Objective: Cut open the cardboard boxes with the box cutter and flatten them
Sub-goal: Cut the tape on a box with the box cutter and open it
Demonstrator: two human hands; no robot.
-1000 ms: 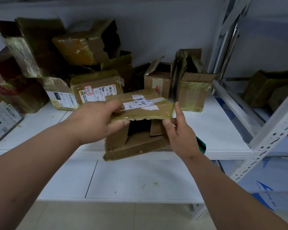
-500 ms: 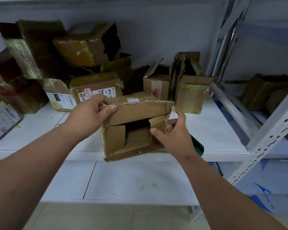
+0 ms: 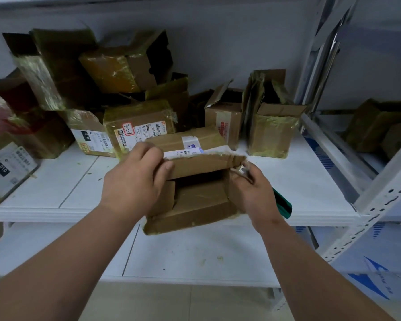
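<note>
Opened cardboard box (image 3: 195,200) held at the front edge of the white shelf (image 3: 310,181).
Left hand (image 3: 134,181) gripping the top flap, fingers curled over it; right hand (image 3: 252,193) pinching the torn right corner, green-handled box cutter (image 3: 283,202) just behind.

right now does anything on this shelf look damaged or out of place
The box held in both hands has a ragged, torn top flap at its right corner. Behind it, opened boxes lie tipped and heaped against the wall rather than flattened.
</note>
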